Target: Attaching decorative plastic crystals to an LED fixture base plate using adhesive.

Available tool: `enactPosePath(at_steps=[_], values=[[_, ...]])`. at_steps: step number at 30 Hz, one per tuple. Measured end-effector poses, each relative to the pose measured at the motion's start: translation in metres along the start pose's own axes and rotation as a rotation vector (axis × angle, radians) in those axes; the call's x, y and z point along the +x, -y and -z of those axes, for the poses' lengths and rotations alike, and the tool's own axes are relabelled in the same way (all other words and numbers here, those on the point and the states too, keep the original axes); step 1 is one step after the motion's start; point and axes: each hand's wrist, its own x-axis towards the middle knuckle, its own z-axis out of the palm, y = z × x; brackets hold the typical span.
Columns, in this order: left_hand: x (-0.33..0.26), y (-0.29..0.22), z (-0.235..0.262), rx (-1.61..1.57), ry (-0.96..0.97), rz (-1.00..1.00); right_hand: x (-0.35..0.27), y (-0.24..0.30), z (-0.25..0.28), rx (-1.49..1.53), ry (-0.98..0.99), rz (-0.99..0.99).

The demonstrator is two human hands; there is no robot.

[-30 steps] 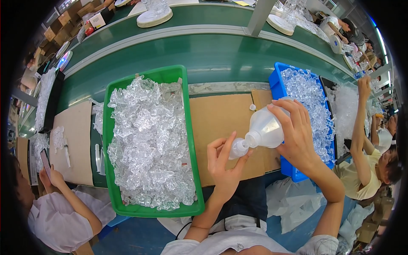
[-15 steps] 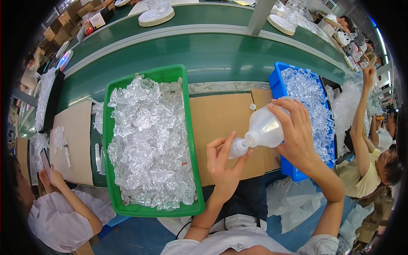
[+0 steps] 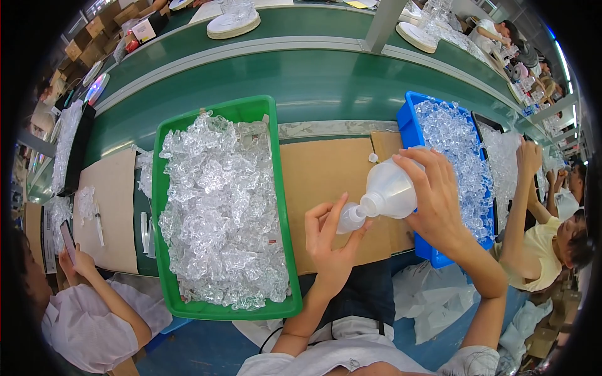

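Observation:
My right hand is wrapped round a translucent white plastic bottle, tilted so that its neck points down to the left. In my left hand a smaller translucent bottle is pinched between thumb and fingers. The two mouths meet or nearly meet; whether liquid passes between them I cannot tell. Below them lies a brown cardboard sheet. A small white cap rests on it, just beyond the larger bottle.
Left of my hands stands a green tray heaped with clear plastic pieces. A blue bin of similar pieces is at the right. A person with a phone sits at left; another person works at right. Behind runs a green conveyor belt.
Both my hands and the two bottles stay almost where they were. At the right, the other person's raised arm has come down toward the table.

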Motion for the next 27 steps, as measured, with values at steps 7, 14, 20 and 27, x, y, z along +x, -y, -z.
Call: enactPosePath(at_steps=[7,14,20,27], values=[[-0.001,0.000,0.000,-0.001,0.016,0.013,-0.006,0.005,-0.010,0.149,-0.031,-0.055],[-0.004,0.011,-0.002,-0.029,0.021,0.055,-0.018,0.000,-0.041,0.527,0.032,-0.388],[-0.017,0.031,-0.005,0.034,0.012,0.089,-0.031,0.002,-0.089,0.766,-0.140,-0.618],[-0.028,0.060,-0.009,0.080,-0.018,0.167,-0.047,0.010,-0.124,0.909,-0.282,-0.753]])
